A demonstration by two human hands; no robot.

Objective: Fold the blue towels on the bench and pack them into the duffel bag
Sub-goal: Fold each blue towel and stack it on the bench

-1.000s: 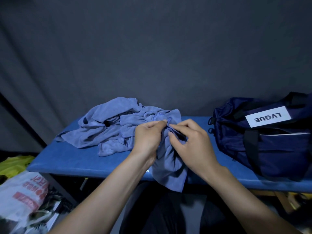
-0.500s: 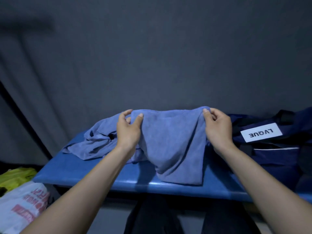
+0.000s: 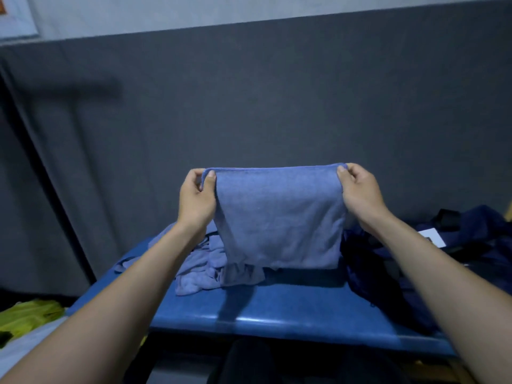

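Observation:
A blue towel (image 3: 277,217) hangs spread in the air above the blue bench (image 3: 291,309). My left hand (image 3: 195,198) pinches its top left corner, and my right hand (image 3: 360,194) pinches its top right corner. The top edge is stretched level between both hands. Behind and below it, a crumpled heap of blue towels (image 3: 205,270) lies on the left half of the bench. The dark navy duffel bag (image 3: 393,278) sits on the bench's right end, partly hidden by my right forearm.
A dark grey wall stands close behind the bench. Left of the bench, low down, lie a yellow-green cloth (image 3: 30,317) and a pale bag (image 3: 19,353). A white label (image 3: 433,237) shows on the duffel bag.
Both hands moved apart and rose, lifting one towel off the heap and stretching it out flat in the air. The camera tilted upward.

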